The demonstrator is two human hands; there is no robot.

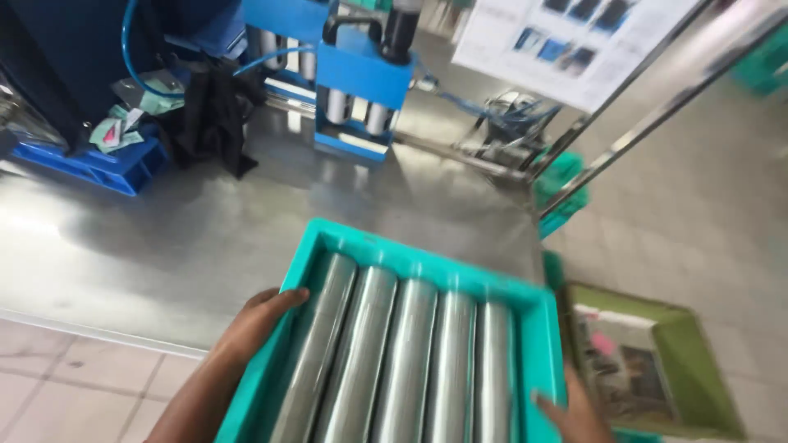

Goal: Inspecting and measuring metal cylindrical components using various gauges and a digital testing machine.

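A teal plastic tray [538,328] holds several shiny metal cylinders [406,361] lying side by side. My left hand [258,320] grips the tray's left wall, thumb over the rim beside the leftmost cylinder. My right hand [574,414] holds the tray's right wall near the bottom edge of the view, only partly visible. The tray's far end reaches over the front edge of a steel table [189,238].
A blue pneumatic fixture [361,86] with metal cylinders stands at the back of the table, with blue hoses and a black cloth [215,115] to its left. A green bin [698,361] with papers sits on the floor at the right. Teal crates [562,193] lie beyond the table's corner.
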